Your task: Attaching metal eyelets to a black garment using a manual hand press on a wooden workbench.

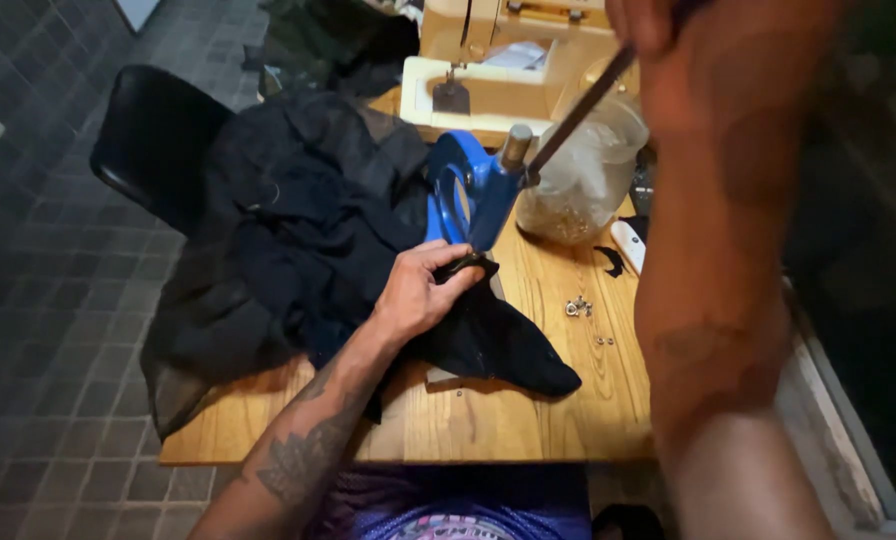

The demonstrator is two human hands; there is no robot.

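Note:
My left hand (418, 290) pinches a fold of dark fabric (308, 230) and holds it under the head of a blue hand press (473, 195) on the wooden table (528, 420). My right hand (643, 22) is raised at the top of the view, closed around the end of the press's long dark lever (578, 110). My right forearm fills the right side of the picture. The fabric lies heaped over the table's left half, with one point trailing toward the front right.
A cream sewing machine (498, 60) stands at the back of the table. A clear plastic bag of small metal parts (583, 175) sits beside the press. Loose metal snaps (578, 307) lie on the wood. A black chair (153, 135) stands at left on a tiled floor.

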